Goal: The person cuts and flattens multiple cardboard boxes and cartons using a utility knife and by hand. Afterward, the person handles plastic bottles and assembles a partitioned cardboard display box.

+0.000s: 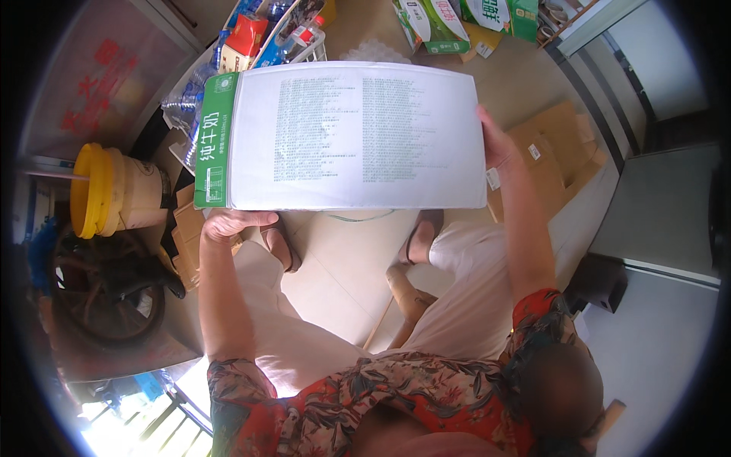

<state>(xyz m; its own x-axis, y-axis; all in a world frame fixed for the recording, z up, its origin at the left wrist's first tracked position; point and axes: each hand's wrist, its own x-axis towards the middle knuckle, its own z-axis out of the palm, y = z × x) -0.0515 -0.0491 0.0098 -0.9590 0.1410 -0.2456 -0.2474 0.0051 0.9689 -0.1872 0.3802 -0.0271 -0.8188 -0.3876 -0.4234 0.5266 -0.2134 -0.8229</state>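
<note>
A white and green milk carton box (357, 137) is held up above my knees, its wide printed face towards me. Small green print fills two columns on that face, and a green side panel with writing lies at its left. My left hand (237, 221) grips the lower left corner, with the thumb along the bottom edge and the other fingers mostly hidden. At the right edge, my right hand (495, 140) holds the box, its fingertips hidden behind it. The far side of the box is out of sight.
A basket (313, 51) and plastic bottles (197, 94) lie beyond the box at left. Green cartons (437, 25) sit at the far right, with flattened cardboard (548, 154) nearer. A yellow-rimmed bucket (128, 191) and a spoked wheel (108, 285) stand at left.
</note>
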